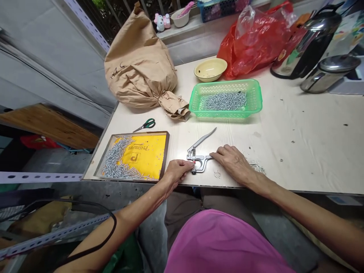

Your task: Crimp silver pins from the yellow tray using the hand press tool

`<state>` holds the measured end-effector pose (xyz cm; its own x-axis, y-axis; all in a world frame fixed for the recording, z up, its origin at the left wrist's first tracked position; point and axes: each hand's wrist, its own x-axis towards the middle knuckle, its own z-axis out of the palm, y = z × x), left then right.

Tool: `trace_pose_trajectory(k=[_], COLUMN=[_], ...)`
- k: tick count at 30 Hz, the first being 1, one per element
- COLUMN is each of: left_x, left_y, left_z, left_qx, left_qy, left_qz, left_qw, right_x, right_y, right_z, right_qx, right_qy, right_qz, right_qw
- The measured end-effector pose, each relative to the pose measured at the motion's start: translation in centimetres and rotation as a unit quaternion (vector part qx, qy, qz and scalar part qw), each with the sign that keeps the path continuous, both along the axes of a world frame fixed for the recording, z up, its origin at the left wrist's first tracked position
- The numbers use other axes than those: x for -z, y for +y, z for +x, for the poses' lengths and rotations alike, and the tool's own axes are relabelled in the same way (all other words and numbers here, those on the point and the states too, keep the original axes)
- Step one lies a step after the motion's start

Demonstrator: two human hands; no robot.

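Note:
A pair of grey metal snap-fastener pliers [201, 158] lies on the table, its upper handle raised and a spring showing at the pivot. My right hand [231, 161] is closed on the end of the lower handle. At the jaw, my left hand [179, 170] is pinched together, fingertips against a small red part. Whatever sits between those fingertips is too small to make out. Left of that hand is a shallow tray [167, 151] with a yellow lining and many small silver metal pieces [113, 161]. A green plastic basket [226, 113] beyond the pliers holds more silver pieces.
Scissors [145, 124] lie behind the tray. A tied brown paper bag [139, 64] stands at the back left. Behind the basket are a cream bowl [210, 70] and a red plastic bag [253, 41]. A kettle [308, 41] and a metal canister [327, 74] stand at the right.

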<state>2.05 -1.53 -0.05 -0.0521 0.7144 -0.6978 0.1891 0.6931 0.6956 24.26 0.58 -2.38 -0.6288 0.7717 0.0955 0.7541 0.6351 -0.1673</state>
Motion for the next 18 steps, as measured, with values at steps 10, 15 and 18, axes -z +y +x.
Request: trace_pose_trajectory(k=[10, 15, 18], left_x=[-0.2, -0.3, 0.0], left_y=[0.8, 1.1, 0.9], left_z=[0.4, 0.6, 0.5], left_qx=[0.044, 0.068, 0.091], left_qy=[0.046, 0.102, 0.137], left_qz=[-0.005, 0.015, 0.028], left_qw=[0.998, 0.992, 0.986], right_x=[0.0, 0.0, -0.1], right_y=[-0.1, -0.1, -0.1], right_z=[-0.1, -0.2, -0.3], right_qx=[0.008, 0.007, 0.008], right_qy=[-0.004, -0.007, -0.015], right_qz=[0.005, 0.021, 0.026], right_qw=[1.000, 1.000, 1.000])
